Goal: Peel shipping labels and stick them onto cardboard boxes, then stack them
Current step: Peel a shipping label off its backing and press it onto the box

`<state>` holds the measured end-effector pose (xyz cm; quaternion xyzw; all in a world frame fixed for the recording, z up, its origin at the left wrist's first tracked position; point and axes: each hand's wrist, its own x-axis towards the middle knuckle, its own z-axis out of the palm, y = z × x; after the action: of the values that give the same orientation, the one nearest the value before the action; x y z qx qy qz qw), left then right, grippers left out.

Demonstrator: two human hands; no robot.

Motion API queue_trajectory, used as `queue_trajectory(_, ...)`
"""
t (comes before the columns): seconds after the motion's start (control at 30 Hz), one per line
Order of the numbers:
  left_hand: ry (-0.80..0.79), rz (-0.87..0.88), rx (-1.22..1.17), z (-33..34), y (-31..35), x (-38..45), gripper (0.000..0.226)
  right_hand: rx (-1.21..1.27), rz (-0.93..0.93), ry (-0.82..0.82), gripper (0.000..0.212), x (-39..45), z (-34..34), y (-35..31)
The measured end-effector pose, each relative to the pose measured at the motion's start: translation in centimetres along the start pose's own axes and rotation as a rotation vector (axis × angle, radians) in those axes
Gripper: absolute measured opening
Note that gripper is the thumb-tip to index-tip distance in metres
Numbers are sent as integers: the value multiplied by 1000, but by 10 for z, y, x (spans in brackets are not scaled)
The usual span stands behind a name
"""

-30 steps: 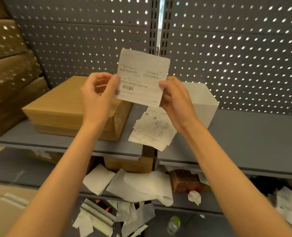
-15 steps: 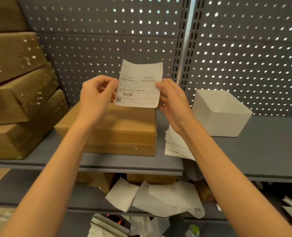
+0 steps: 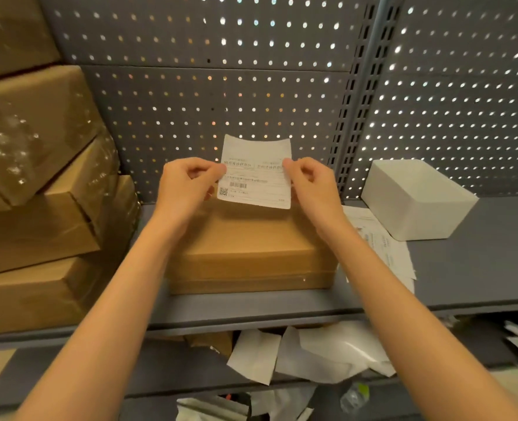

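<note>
Hands raised side by side above the shelf [image 3: 464, 278], both forearms reaching forward from the lower corners of the view. Left hand [image 3: 187, 186] pinches the left edge of the shipping label [image 3: 256, 174] between thumb and forefinger, the remaining fingers curled toward the palm. Right hand [image 3: 310, 185] pinches the right edge of the label in the same manner, thumb on the printed face. Label is held upright and nearly flat between the two hands, printed side toward the camera, with a barcode and a square code in its lower left part; its lower edge hangs just above the far part of the cardboard box [image 3: 251, 253], and whether it touches the box cannot be told. Box lies flat near the middle of the shelf, its long side parallel to the front edge. Stack of wrapped cardboard boxes [image 3: 39, 177] fills the left end of the shelf, some tilted. Loose label sheets [image 3: 385, 247] lie just right of the central box, partly under the right forearm. White open bin [image 3: 415, 199] stands toward the right end, against the perforated back panel [image 3: 221, 101]. Crumpled white backing papers [image 3: 312, 354] lie on the lower shelf below.
</note>
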<state>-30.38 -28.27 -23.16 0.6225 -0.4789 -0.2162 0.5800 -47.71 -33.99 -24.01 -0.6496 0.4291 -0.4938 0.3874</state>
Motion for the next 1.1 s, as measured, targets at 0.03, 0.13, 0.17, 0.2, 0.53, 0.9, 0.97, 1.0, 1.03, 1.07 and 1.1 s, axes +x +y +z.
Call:
queue_trajectory(0.03,-3,-17,-3,0,-3,1,15,-94,-38,11,27,1,0,2)
queue_trajectory(0.13,-20,-52,21,1,-9,4,9,-366,-106,11,29,4,0,9)
queue_trajectory(0.17,-27,-63,55,1,-12,4,10,-453,-103,1,30,4,1,11)
queue_trajectory(0.2,-27,-72,94,1,-13,5,8,-523,-98,-6,31,5,3,12)
queue_trajectory(0.53,9,-114,319,2,-15,0,10,-751,-83,-8,31,5,16,12)
queue_trajectory(0.9,-20,-143,409,3,-14,-3,24,-793,-73,-16,35,11,19,22)
queue_trajectory(0.97,-19,-140,420,3,-16,-2,26,-795,-83,-12,31,12,19,23)
queue_trajectory(1.0,-17,-137,429,4,-18,-2,27,-799,-86,-11,30,12,19,23)
queue_trajectory(1.03,-15,-134,438,4,-19,-1,28,-803,-88,-9,29,12,19,24)
queue_trajectory(1.07,-15,-133,445,5,-19,-1,28,-808,-89,-6,29,12,19,24)
queue_trajectory(1.1,-13,-133,451,5,-19,-1,28,-815,-87,-6,30,12,19,24)
